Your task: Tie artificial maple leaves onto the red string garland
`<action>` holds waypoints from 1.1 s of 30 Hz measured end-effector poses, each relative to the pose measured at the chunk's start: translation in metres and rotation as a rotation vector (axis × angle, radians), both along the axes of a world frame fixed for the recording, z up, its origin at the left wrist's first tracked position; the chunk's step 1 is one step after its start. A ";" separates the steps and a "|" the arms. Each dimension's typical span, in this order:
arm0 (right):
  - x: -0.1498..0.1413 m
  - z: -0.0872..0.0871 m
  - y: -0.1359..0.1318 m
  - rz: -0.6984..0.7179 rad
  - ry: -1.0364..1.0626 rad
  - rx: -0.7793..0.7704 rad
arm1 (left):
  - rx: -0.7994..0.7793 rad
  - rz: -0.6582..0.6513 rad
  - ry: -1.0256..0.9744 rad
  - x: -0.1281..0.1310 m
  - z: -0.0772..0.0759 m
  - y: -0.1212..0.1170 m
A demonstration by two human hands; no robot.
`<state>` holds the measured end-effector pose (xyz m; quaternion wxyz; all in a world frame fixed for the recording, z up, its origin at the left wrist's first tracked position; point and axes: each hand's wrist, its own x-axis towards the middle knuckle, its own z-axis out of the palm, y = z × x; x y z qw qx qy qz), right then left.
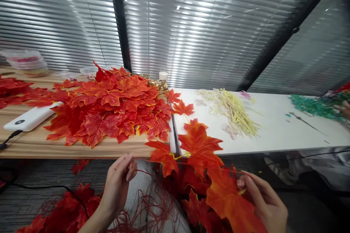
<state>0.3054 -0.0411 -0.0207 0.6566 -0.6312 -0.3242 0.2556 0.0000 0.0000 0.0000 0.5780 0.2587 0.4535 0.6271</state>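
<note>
My left hand (118, 184) pinches the end of a thin red string (142, 171) below the table edge. My right hand (264, 202) grips the other end of a garland of orange-red maple leaves (201, 147) strung on that string, stretched between both hands. One large leaf (228, 202) partly covers my right fingers. A big heap of loose red maple leaves (115, 107) lies on the wooden table (54, 145) ahead and to the left. More red strings (147, 207) hang tangled over my lap.
A white power bank (28, 118) with a black cable sits at the left of the wooden table. A white table (273, 134) on the right holds pale yellow stems (235, 111) and green pieces (311, 105). Another person's hand (344, 109) shows at far right. Leaves lie on the floor (68, 207).
</note>
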 end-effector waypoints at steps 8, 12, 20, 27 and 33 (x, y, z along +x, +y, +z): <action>0.003 0.004 0.001 -0.054 -0.257 0.058 | -0.091 0.117 -0.017 -0.007 0.023 -0.015; 0.009 0.005 0.003 -0.011 -0.494 0.148 | -0.066 0.066 0.122 -0.023 0.025 -0.030; 0.024 0.004 0.008 -0.028 -0.649 0.052 | -0.053 -0.139 0.384 -0.038 0.027 -0.021; 0.027 0.000 0.014 0.127 -0.779 0.119 | 0.001 -0.130 0.453 -0.045 0.019 -0.005; 0.029 -0.004 0.018 0.149 -0.890 0.164 | 0.036 -0.267 0.591 -0.048 0.032 -0.010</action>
